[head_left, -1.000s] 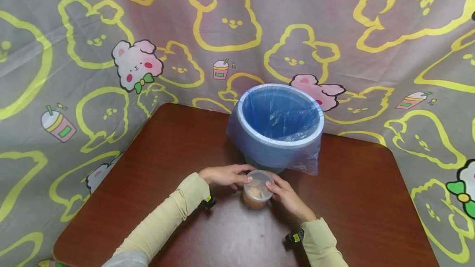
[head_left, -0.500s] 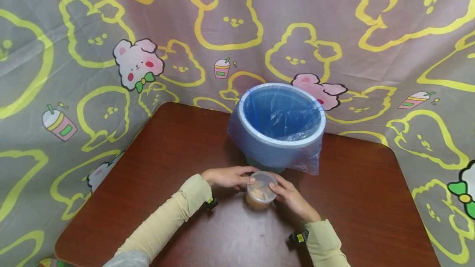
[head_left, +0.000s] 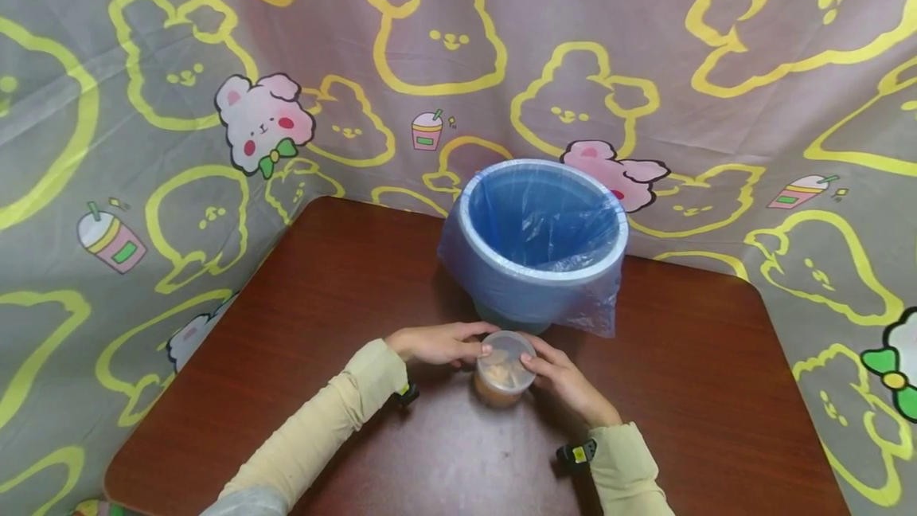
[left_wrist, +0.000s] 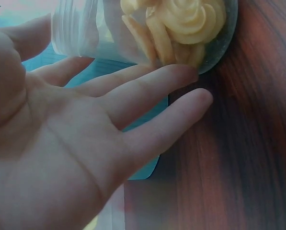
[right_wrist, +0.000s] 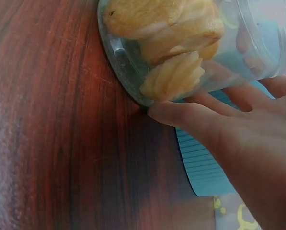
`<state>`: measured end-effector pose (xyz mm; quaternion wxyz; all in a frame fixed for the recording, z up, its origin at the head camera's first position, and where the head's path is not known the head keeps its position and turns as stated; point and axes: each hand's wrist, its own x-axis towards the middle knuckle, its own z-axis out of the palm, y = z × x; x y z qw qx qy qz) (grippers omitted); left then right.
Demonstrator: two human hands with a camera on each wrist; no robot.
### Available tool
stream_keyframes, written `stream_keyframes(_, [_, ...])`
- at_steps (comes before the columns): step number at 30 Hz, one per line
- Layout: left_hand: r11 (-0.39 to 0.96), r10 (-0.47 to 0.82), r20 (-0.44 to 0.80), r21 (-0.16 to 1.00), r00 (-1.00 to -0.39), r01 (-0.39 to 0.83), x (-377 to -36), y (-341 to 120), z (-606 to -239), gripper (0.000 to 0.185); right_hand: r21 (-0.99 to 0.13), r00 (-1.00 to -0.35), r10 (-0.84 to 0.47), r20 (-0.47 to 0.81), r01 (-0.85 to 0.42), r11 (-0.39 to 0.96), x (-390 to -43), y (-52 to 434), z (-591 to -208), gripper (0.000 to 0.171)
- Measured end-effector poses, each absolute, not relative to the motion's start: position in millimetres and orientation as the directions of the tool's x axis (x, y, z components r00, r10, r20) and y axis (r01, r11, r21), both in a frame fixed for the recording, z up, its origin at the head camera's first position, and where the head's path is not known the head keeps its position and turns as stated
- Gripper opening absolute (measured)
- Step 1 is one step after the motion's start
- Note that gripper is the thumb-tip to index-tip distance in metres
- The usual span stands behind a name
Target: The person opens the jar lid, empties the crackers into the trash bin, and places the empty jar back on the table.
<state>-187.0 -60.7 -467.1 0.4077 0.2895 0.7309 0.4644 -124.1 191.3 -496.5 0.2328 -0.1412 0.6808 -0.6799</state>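
Note:
A clear plastic jar with a translucent lid stands on the table in front of the bin. Swirled, golden cookies show through its wall in both wrist views. My left hand holds the jar's left side, thumb on the lid's edge and fingers spread along the wall; the little finger stands off it. From the right, my right hand holds it with the thumb at the lid's edge. In the right wrist view, fingers lie along the wall near the base. Head view hides most fingertips.
Just behind the jar stands a blue bin with a thin blue liner folded over its rim. The dark red-brown table has rounded corners. Cartoon-printed cloth hangs around its back and sides.
Over the last second, the jar and both hands have shifted slightly to the right together. Between half a second ago and now, almost nothing differs; the hold looks the same.

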Motion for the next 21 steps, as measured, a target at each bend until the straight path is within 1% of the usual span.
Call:
stream_keyframes(4, [0.399, 0.804, -0.325, 0.916, -0.499, 0.047, -186.5, -60.8, -466.2, 0.046, -0.993, -0.857, -0.502, -0.116, 0.114, 0.034, -124.2, 190.9, -497.1, 0.051])
stream_keyframes(8, [0.402, 0.803, -0.334, 0.915, -0.493, 0.034, -185.3, -61.1, -467.1, 0.047, -0.992, -0.863, -0.49, -0.123, 0.104, 0.065, -123.1, 191.3, -497.6, 0.05])
stream_keyframes(13, [0.413, 0.796, -0.331, 0.909, -0.506, 0.056, -184.0, -61.1, -467.9, 0.048, -0.99, -0.874, -0.468, -0.132, 0.089, 0.113, -122.0, 190.3, -497.8, 0.05])
stream_keyframes(17, [0.406, 0.8, -0.318, 0.911, -0.508, 0.07, -183.0, -61.2, -469.4, 0.048, -0.989, -0.879, -0.458, -0.134, 0.091, 0.115, -121.0, 188.7, -496.7, 0.049])
stream_keyframes(21, [0.408, 0.806, -0.297, 0.905, -0.513, 0.117, -182.4, -61.0, -471.4, 0.048, -0.988, -0.893, -0.429, -0.135, 0.089, 0.127, -118.8, 186.8, -495.9, 0.05])
